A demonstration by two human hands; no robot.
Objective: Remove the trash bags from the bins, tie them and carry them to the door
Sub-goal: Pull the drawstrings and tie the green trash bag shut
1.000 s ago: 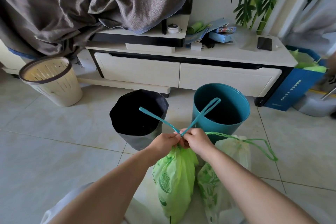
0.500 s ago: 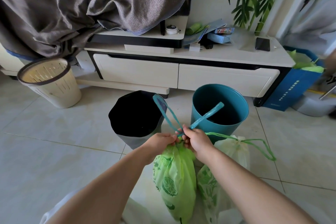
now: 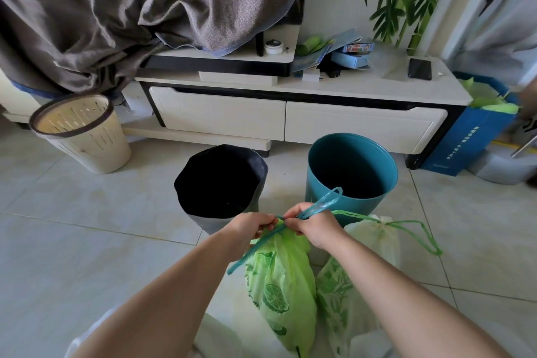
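Left hand (image 3: 255, 225), right hand (image 3: 315, 227) pinch-tight on drawstring (image 3: 321, 204); left loop (image 3: 250, 253) now down over bag (image 3: 279, 285)

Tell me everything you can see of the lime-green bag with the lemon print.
The lime-green bag is thin, crinkled plastic printed with darker lemon slices and leaves. It looks full and long, its mouth gathered shut by a teal drawstring. The left hand and right hand pinch that string at the neck; one loop sticks up, one trails down-left. A paler bag sits against its right side.
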